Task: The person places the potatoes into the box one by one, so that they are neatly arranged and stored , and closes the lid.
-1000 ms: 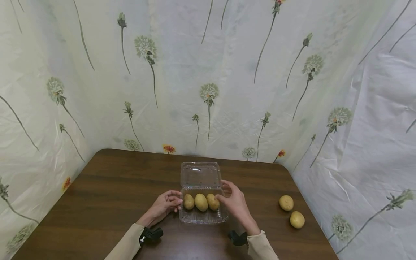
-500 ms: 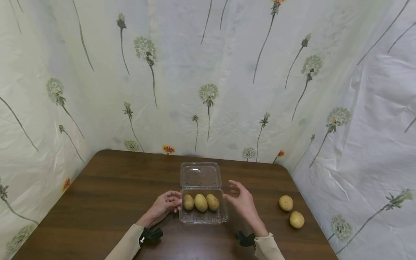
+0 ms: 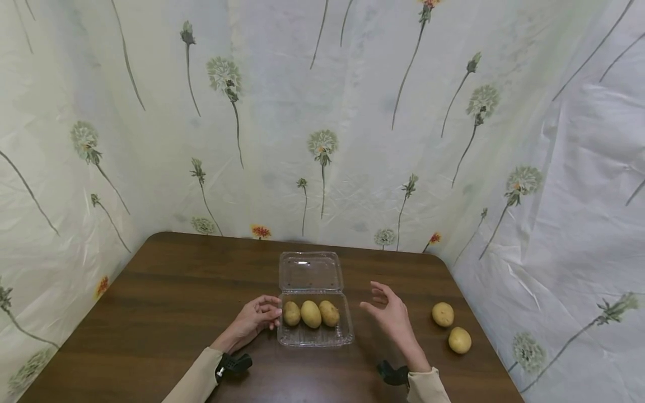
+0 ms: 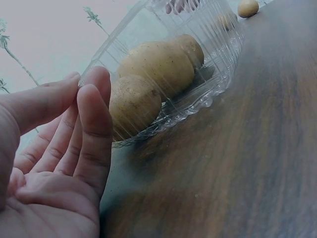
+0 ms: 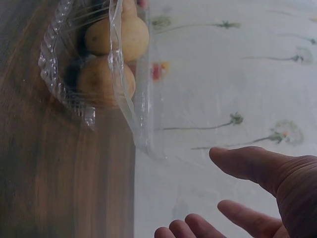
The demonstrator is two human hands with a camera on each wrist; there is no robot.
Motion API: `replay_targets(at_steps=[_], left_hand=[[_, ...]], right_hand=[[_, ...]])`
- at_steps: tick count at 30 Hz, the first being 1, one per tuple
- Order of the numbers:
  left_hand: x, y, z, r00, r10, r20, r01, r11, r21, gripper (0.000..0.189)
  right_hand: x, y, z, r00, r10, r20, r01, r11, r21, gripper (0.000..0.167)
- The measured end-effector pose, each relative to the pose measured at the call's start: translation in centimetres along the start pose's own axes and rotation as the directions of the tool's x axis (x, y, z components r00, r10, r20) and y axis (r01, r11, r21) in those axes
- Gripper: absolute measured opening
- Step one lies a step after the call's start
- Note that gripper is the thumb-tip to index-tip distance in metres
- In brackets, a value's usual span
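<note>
A clear plastic clamshell container (image 3: 322, 339) sits mid-table with its lid (image 3: 310, 272) raised toward the back. Inside it three potatoes (image 3: 311, 314) lie in a row. My left hand (image 3: 254, 320) pinches the container's left rim between thumb and fingertips, as the left wrist view shows up close. To the right of the container hovers my right hand (image 3: 395, 318), apart from it, fingers loosely bent and nothing held. In the right wrist view the thumb (image 5: 252, 166) is spread from the fingers, with the container's side beyond.
Two loose potatoes, one farther back (image 3: 443, 314) and one nearer (image 3: 459, 340), rest near the right edge of the brown wooden table (image 3: 201, 280). A flower-printed curtain (image 3: 272, 112) hangs behind the table and along both sides.
My right hand has let go of the rightmost potato in the container and moved right, away from the container. The left hand has stayed at the left rim.
</note>
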State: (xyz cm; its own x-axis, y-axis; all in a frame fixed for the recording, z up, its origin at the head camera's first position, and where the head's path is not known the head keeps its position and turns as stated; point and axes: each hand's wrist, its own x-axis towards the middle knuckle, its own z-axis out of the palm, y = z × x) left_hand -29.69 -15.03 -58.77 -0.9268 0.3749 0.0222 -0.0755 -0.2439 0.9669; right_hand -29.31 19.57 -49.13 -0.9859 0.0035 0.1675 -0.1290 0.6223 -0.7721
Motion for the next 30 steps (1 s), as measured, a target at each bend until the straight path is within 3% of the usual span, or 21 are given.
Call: replay_targets(at_steps=[21,30], left_hand=[[0.1,0.0,0.0,1.000,-0.011,-0.009,0.011,1.000,-0.002,0.043],[0.0,0.0,0.0,1.000,-0.010,-0.006,0.010,1.000,-0.014,0.043]], right_hand=[[-1.2,3.9,-5.5,0.997,0.072,-0.018,-0.073,0.996,-0.047,0.058],[-1.7,5.6,-7.3,0.989,0.109,-0.100,-0.117,0.990,-0.075,0.060]])
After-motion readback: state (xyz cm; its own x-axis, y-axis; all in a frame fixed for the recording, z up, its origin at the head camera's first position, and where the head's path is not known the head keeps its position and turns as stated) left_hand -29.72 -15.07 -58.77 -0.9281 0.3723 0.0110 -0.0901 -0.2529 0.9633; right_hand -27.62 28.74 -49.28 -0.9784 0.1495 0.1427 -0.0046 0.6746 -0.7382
